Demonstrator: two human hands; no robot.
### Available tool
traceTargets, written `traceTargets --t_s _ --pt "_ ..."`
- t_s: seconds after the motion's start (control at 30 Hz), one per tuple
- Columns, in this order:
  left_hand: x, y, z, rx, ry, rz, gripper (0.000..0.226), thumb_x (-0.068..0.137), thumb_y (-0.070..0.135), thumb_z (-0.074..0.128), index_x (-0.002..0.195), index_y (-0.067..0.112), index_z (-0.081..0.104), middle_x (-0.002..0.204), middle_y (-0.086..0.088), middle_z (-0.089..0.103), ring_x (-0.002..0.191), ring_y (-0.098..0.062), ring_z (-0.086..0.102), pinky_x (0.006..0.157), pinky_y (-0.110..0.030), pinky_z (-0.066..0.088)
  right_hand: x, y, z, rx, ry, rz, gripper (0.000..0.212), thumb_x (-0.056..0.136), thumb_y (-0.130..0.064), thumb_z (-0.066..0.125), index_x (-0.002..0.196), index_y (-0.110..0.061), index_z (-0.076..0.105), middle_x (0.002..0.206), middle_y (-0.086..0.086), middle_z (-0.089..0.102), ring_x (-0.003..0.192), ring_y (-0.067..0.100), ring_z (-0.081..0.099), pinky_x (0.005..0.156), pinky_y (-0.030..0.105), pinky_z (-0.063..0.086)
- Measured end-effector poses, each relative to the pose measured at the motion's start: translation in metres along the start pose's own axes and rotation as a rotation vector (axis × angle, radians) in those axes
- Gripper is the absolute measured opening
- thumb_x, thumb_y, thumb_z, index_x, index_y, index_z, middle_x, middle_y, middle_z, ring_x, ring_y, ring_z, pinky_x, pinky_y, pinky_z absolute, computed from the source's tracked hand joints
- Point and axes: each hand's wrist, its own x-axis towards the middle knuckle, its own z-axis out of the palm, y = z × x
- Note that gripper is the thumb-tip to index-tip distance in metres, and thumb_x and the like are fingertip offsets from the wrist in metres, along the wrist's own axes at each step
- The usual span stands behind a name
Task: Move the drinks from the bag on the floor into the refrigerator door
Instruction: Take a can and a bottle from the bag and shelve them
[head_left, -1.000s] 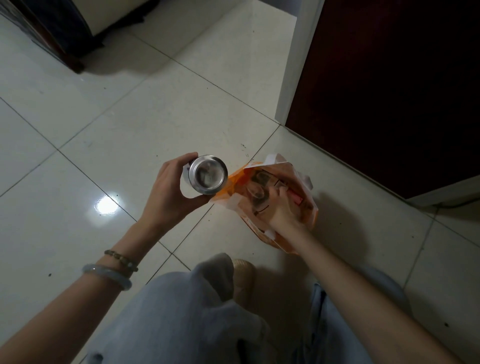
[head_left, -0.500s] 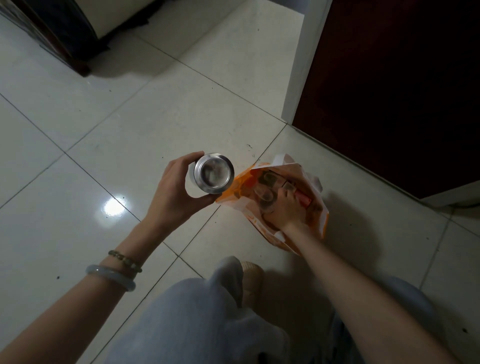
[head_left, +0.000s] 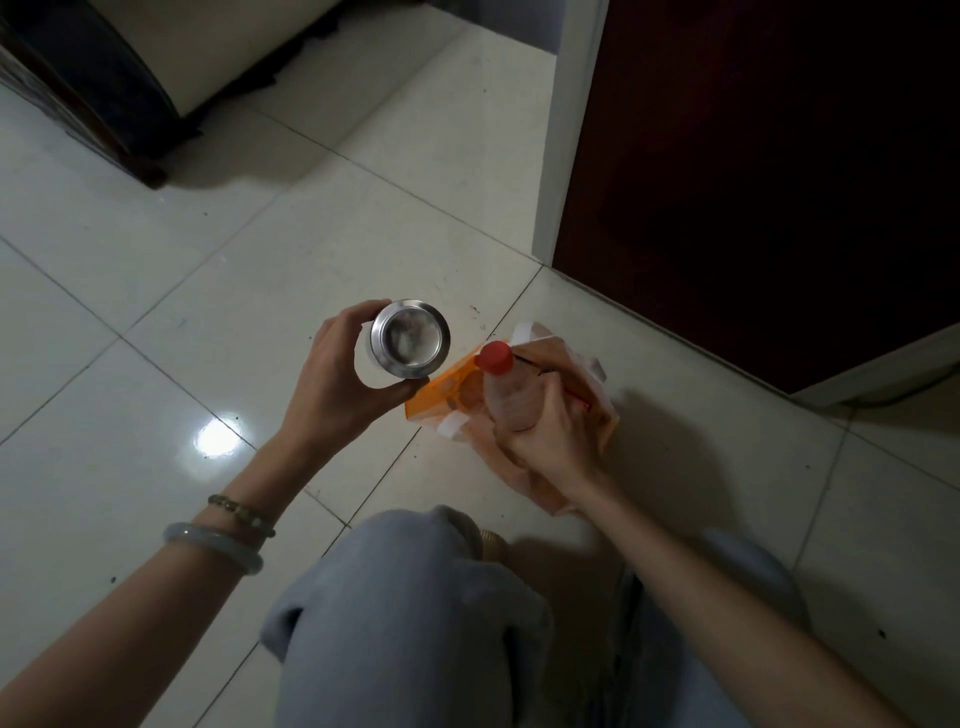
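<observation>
My left hand (head_left: 332, 384) holds a silver drink can (head_left: 410, 338) above the tiled floor, its shiny end facing the camera. An orange and white plastic bag (head_left: 441, 395) lies on the floor just right of it. My right hand (head_left: 550, 431) grips a clear bottle with a red cap (head_left: 511, 389) and holds it over the bag's mouth, cap pointing up and left. What else is inside the bag is hidden by the bottle and hand.
A dark red refrigerator (head_left: 753, 171) with a white edge strip stands at the upper right. Dark wooden furniture (head_left: 104, 104) sits at the upper left. My knees in grey trousers (head_left: 405, 613) are at the bottom. Pale floor tiles (head_left: 182, 291) lie between.
My right hand, which was down inside the bag, has come up holding the red-capped bottle. The left hand with the can has stayed nearly still.
</observation>
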Motion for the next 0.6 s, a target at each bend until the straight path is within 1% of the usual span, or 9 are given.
traceTargets --t_s 0.07,0.1,0.13,0.17,0.23,0.27,0.4,0.5,0.6 --pt "0.008 0.006 -0.004 0.01 -0.014 -0.006 0.074 0.064 0.029 0.084 0.125 0.02 0.043 0.123 -0.003 0.055 0.109 -0.024 0.051 0.087 -0.041 0.046 -0.006 -0.011 -0.009 0.045 0.008 -0.017 0.084 0.069 -0.048 0.074 0.133 -0.011 0.034 0.12 0.003 0.054 0.106 0.014 0.052 0.085 0.011 0.031" --pt "0.015 0.012 -0.006 0.019 -0.019 0.001 0.074 0.064 0.029 0.083 0.125 0.019 0.044 0.123 -0.003 0.055 0.109 -0.023 0.051 0.087 -0.04 0.046 -0.008 -0.017 -0.017 0.045 0.033 -0.054 0.081 0.069 -0.044 0.076 0.131 -0.012 0.035 0.114 -0.002 0.053 0.097 0.005 0.049 0.078 0.001 0.029" --pt "0.02 0.017 -0.007 0.004 -0.035 0.001 0.073 0.065 0.029 0.083 0.125 0.018 0.044 0.123 -0.003 0.055 0.109 -0.023 0.051 0.087 -0.04 0.046 -0.011 -0.024 -0.025 0.061 0.056 -0.09 0.08 0.068 -0.041 0.079 0.13 -0.012 0.036 0.109 -0.006 0.05 0.088 -0.003 0.043 0.067 -0.003 0.028" --pt "0.025 0.025 -0.009 -0.011 -0.048 0.002 0.072 0.065 0.03 0.083 0.125 0.018 0.044 0.122 -0.003 0.055 0.109 -0.023 0.051 0.087 -0.039 0.046 -0.014 -0.033 -0.035 0.066 0.081 -0.115 0.079 0.067 -0.038 0.081 0.129 -0.013 0.037 0.104 -0.009 0.046 0.081 -0.005 0.04 0.061 -0.004 0.03" --pt "0.036 0.042 -0.016 -0.037 -0.084 0.002 0.071 0.066 0.03 0.083 0.124 0.018 0.045 0.121 -0.001 0.055 0.108 -0.022 0.052 0.087 -0.04 0.046 -0.02 -0.047 -0.053 0.066 0.094 -0.09 0.076 0.065 -0.037 0.082 0.125 -0.014 0.04 0.099 -0.01 0.044 0.077 -0.003 0.041 0.055 -0.001 0.032" --pt "0.042 0.052 -0.023 -0.045 -0.101 -0.006 0.07 0.066 0.029 0.083 0.124 0.018 0.045 0.121 0.0 0.055 0.108 -0.022 0.052 0.087 -0.041 0.046 -0.024 -0.057 -0.064 0.061 0.101 -0.065 0.074 0.065 -0.038 0.081 0.122 -0.015 0.041 0.098 -0.009 0.047 0.079 -0.001 0.045 0.057 0.001 0.033" --pt "0.068 0.106 -0.066 -0.064 -0.146 -0.055 0.07 0.065 0.028 0.083 0.124 0.017 0.046 0.12 0.002 0.055 0.106 -0.02 0.051 0.086 -0.039 0.047 -0.047 -0.095 -0.116 0.108 0.139 0.03 0.07 0.06 -0.041 0.082 0.112 -0.021 0.039 0.096 -0.005 0.059 0.085 0.011 0.059 0.066 0.022 0.05" --pt "0.087 0.157 -0.107 -0.079 -0.207 -0.065 0.07 0.066 0.03 0.083 0.124 0.017 0.046 0.121 -0.002 0.056 0.107 -0.02 0.052 0.087 -0.039 0.047 -0.077 -0.137 -0.171 0.101 0.161 0.055 0.068 0.059 -0.038 0.084 0.108 -0.018 0.04 0.087 -0.007 0.057 0.075 0.009 0.058 0.058 0.015 0.046" --pt "0.106 0.216 -0.149 -0.105 -0.258 -0.056 0.071 0.065 0.033 0.083 0.124 0.019 0.046 0.12 0.002 0.056 0.106 -0.019 0.051 0.086 -0.04 0.047 -0.114 -0.185 -0.231 0.119 0.193 0.072 0.069 0.058 -0.039 0.083 0.108 -0.018 0.04 0.088 -0.006 0.057 0.076 0.009 0.058 0.06 0.018 0.048"
